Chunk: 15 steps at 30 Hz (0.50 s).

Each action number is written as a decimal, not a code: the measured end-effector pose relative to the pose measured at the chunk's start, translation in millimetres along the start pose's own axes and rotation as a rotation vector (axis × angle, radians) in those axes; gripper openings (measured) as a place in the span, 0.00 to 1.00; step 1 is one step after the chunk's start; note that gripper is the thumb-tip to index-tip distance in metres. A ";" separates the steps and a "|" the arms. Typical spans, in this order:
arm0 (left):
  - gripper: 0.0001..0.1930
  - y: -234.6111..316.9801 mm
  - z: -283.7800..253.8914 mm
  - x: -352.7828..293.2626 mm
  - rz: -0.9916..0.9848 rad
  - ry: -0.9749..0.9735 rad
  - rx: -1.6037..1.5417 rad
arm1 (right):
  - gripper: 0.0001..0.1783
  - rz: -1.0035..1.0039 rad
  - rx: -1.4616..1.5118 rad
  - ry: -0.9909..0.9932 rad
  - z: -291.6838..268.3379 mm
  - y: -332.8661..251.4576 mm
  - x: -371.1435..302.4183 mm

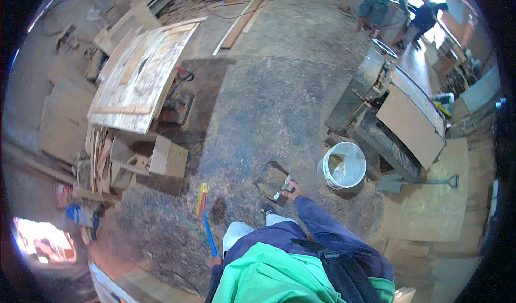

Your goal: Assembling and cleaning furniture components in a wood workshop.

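My left hand (215, 261) is closed around the blue handle of a broom (208, 233). The broom's red head and yellow bristles rest on the dusty floor ahead of that hand. Beside the bristles lies a small dark heap of sweepings (218, 208). With my right hand (293, 190) I grip the near right edge of a dark, squarish dustpan (269, 178), held low over the floor. Brownish dirt shows inside the pan. A grey fitting sits at the gripped edge, and its details are too small to tell.
A white bucket (329, 168) stands right of the dustpan, with a shovel (391, 184) farther right. A tilted machine (411, 125) is behind them. At left are a board-topped table (145, 72) and a cardboard box (169, 158). Two people (379, 5) work at the far right.
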<state>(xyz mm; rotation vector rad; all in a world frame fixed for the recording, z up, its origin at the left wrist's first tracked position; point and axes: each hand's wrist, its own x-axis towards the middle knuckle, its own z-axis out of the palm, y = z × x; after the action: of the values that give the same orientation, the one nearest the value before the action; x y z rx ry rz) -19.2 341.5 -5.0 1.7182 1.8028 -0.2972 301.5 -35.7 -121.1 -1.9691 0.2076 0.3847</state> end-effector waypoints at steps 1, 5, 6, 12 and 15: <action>0.17 5.9 -8.8 9.8 0.050 -0.014 0.034 | 0.40 -0.051 -0.014 0.033 19.8 -23.4 -9.9; 0.17 113.9 -25.3 0.3 0.234 -0.143 0.019 | 0.29 0.004 0.142 0.192 43.1 -4.3 2.7; 0.17 136.6 -31.7 1.2 0.275 -0.166 -0.030 | 0.29 0.016 0.153 0.197 48.2 -7.5 10.3; 0.14 272.8 -7.1 34.1 0.292 -0.429 -0.213 | 0.13 0.147 0.314 0.464 39.7 -2.6 85.9; 0.14 321.1 13.7 88.9 0.290 -0.386 -0.104 | 0.07 0.341 0.086 0.520 8.5 -55.4 123.9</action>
<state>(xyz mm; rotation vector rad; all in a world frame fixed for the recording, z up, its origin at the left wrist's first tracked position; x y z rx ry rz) 296.4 447.5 14.3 1.6856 1.2561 -0.3747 433.1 -1.4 -121.6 -1.9163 0.8843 0.0685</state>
